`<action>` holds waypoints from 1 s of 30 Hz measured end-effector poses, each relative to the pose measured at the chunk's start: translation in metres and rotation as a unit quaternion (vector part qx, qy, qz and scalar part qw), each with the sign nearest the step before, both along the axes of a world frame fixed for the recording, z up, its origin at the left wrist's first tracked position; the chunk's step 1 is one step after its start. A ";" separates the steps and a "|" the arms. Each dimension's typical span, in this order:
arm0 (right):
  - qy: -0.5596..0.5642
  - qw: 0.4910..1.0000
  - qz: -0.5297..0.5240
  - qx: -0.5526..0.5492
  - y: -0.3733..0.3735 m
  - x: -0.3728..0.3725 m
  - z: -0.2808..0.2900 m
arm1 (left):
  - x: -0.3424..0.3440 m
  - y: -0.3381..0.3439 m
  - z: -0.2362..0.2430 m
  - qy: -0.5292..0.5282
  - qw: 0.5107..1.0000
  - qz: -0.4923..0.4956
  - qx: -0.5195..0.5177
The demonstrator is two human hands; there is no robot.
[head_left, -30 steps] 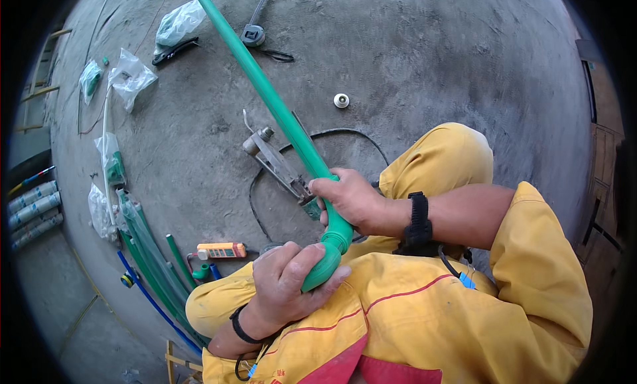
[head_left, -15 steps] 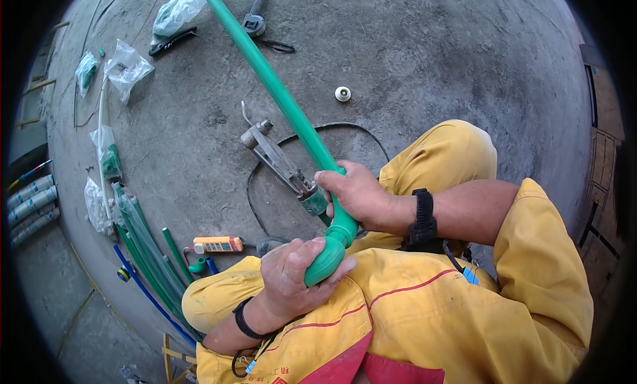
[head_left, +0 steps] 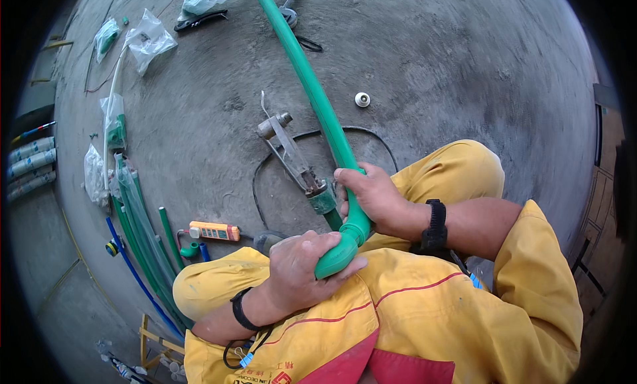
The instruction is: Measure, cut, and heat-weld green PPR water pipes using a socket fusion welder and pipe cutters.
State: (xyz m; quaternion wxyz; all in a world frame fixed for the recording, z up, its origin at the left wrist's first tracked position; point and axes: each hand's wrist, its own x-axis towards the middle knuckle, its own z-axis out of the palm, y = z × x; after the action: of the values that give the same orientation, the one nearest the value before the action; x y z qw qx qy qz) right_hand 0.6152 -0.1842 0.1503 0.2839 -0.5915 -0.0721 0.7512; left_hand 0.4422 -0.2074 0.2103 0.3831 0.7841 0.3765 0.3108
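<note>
A long green plastic pipe slants from the top of the view down toward my lap, its lower end joined to a green elbow fitting. My left hand is closed round the elbow, with its thumb on top. Higher up, my right hand wraps the pipe just above the joint. Left of the pipe is a pipe welding iron, with a metal plate, round heating heads and a green grip. My right hand's fingertips are partly hidden behind the pipe.
A black cable curves round the iron. A small white round part lies to the right, a tape measure farther off. To the left are an orange handheld meter, several green pipes and clear bags of fittings.
The view has shifted, so the floor items appear moved. Both hands keep their grip on the pipe and elbow; the pipe looks slightly steeper.
</note>
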 end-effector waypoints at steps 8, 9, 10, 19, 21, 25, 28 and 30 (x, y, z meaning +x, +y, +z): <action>-0.022 1.000 0.006 -0.007 0.003 0.001 0.005 | 0.001 -0.004 -0.008 -0.027 1.000 0.014 -0.006; -0.020 1.000 0.008 -0.003 0.003 0.000 0.005 | -0.001 -0.004 -0.008 -0.028 0.999 0.017 -0.003; -0.020 1.000 0.010 -0.001 0.004 0.000 0.005 | -0.002 -0.003 -0.009 -0.040 0.999 0.015 -0.005; 0.101 0.994 0.050 0.010 0.005 -0.002 0.026 | -0.026 0.001 -0.019 -0.254 0.958 0.048 -0.124; 0.127 0.990 0.062 0.027 0.005 -0.002 0.029 | -0.030 0.004 -0.013 -0.268 0.956 0.042 -0.112; 0.159 0.972 0.143 0.096 0.011 0.003 0.039 | -0.041 0.016 -0.002 -0.279 0.959 0.033 -0.048; 0.183 0.953 0.202 0.136 0.017 -0.003 0.047 | -0.050 0.017 0.001 -0.262 0.965 0.024 -0.011; 0.238 0.949 0.167 0.121 0.015 -0.012 0.052 | -0.044 0.022 0.009 -0.302 0.953 -0.005 0.003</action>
State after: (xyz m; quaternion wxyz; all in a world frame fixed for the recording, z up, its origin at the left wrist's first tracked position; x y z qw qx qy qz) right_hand 0.6035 -0.1690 0.2024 0.2325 -0.3367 -0.1904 0.8923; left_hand 0.3981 -0.1855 0.2196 0.4780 0.6569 0.2385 0.5321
